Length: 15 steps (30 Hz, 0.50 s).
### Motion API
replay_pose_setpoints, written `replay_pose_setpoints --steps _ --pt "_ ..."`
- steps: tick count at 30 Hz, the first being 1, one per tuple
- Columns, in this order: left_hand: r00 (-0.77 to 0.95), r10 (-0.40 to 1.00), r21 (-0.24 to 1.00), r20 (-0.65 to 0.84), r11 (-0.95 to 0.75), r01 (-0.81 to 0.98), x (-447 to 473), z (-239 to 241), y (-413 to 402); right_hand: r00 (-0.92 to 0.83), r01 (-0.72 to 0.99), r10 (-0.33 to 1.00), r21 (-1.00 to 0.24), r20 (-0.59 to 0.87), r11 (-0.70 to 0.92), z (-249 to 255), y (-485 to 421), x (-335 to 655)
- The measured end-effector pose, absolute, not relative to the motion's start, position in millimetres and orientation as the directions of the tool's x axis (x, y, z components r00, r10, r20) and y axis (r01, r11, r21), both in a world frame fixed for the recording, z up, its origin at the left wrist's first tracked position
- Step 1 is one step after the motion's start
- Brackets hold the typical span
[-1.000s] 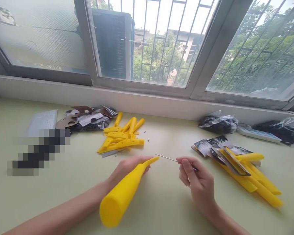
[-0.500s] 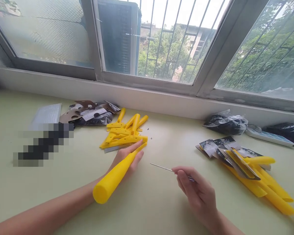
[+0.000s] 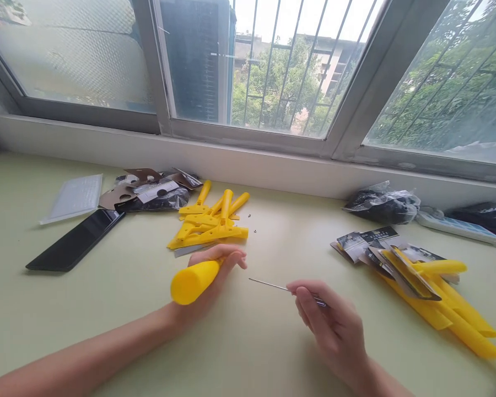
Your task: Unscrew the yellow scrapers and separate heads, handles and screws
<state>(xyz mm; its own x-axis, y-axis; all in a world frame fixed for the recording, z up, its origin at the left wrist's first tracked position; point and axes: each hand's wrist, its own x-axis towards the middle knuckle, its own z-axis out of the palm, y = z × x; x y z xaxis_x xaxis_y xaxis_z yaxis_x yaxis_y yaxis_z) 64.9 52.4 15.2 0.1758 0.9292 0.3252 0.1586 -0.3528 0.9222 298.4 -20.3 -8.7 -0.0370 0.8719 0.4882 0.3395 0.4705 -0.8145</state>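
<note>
My left hand (image 3: 221,263) is closed around a yellow plastic scraper (image 3: 192,282); its thick handle points toward me, and its head is hidden behind my fingers. In my right hand (image 3: 334,325) is a thin screwdriver (image 3: 268,284), held between thumb and fingers. Its bare metal tip points left at my left hand, with a gap between them. Just beyond my left hand lies a pile of yellow scrapers (image 3: 215,234), with a grey metal blade (image 3: 190,249) showing at the near edge. Two tiny screws (image 3: 255,231) rest to the right of that pile.
Yellow scrapers with card sleeves (image 3: 442,298) are heaped at the right. Behind them sit a bagged dark bundle (image 3: 382,203) and a pale flat box (image 3: 458,227). Leftward lie a black phone (image 3: 76,242), a clear plastic case (image 3: 74,198) and packaging cards (image 3: 157,190). A window sill runs behind.
My left hand has turned the scraper, so its handle end has risen and points more directly at me. The right hand with the screwdriver has shifted only slightly left.
</note>
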Motion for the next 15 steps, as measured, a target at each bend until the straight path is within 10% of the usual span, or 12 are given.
replay_pose_setpoints --steps 6,15 --pt "0.092 0.993 0.992 0.075 -0.084 0.096 61 33 66 -0.075 0.342 0.872 -0.809 0.484 0.478 -6 -21 292" --pt "0.193 0.914 0.926 0.358 -0.32 -0.202 64 13 65 -0.046 0.359 0.884 -0.818 0.466 0.45 -3 -17 291"
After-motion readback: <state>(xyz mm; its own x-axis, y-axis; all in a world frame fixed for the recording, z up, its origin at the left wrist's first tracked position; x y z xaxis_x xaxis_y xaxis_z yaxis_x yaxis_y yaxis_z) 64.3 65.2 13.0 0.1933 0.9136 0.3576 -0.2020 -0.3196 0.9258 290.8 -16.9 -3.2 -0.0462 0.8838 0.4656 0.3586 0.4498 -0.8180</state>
